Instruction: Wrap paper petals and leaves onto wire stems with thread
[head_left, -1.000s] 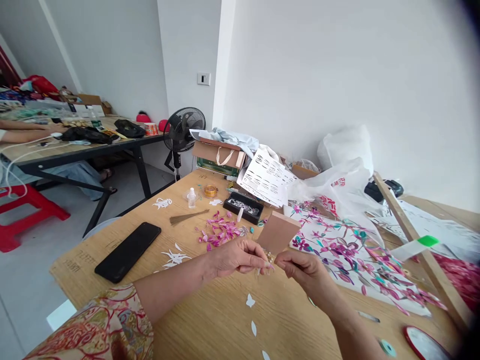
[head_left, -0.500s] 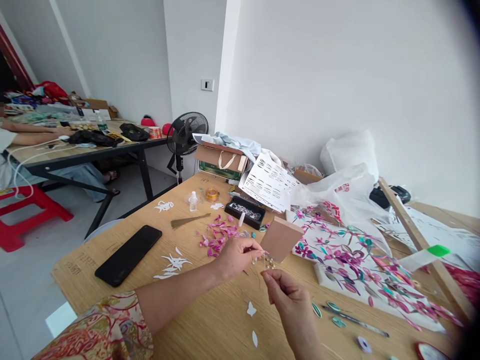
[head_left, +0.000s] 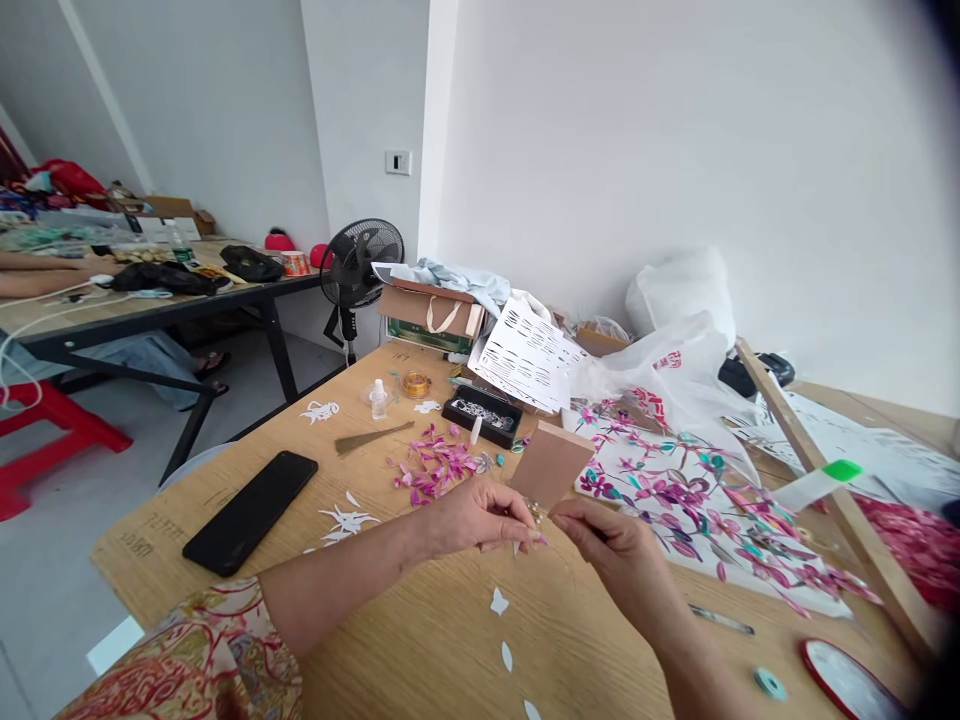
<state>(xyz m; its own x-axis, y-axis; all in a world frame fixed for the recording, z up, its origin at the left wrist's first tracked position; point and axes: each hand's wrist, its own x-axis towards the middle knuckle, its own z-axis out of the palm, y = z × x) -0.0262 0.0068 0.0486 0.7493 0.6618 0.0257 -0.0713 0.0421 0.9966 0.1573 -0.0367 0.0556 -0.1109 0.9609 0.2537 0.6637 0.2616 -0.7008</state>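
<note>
My left hand (head_left: 480, 520) is closed in a pinch on a small pink petal (head_left: 541, 539), whose tip shows past the fingertips. Just to its right, my right hand (head_left: 611, 540) is pinched too, its fingertips a short gap from the left ones. A fine thread ran between the hands a moment ago; it is too thin to follow clearly now. Behind the fingers a brown block (head_left: 551, 465) stands tilted, with small beads (head_left: 535, 512) at its foot. Pink petals (head_left: 435, 465) lie heaped beyond my left hand. White paper cut-outs (head_left: 499, 601) lie nearer me.
A black phone (head_left: 251, 512) lies at left. Farther back are a small bottle (head_left: 379, 400), a black tray (head_left: 482, 415) and patterned paper sheets (head_left: 529, 355). Finished-looking flower sprays (head_left: 675, 480) cover a white board at right, beside a wooden bar (head_left: 832, 490). Another person's arms (head_left: 45, 275) rest on the far table.
My right hand has moved up and away to the right from below the left one. The left hand has turned slightly downward, showing the pink petal. The view has shifted a little right.
</note>
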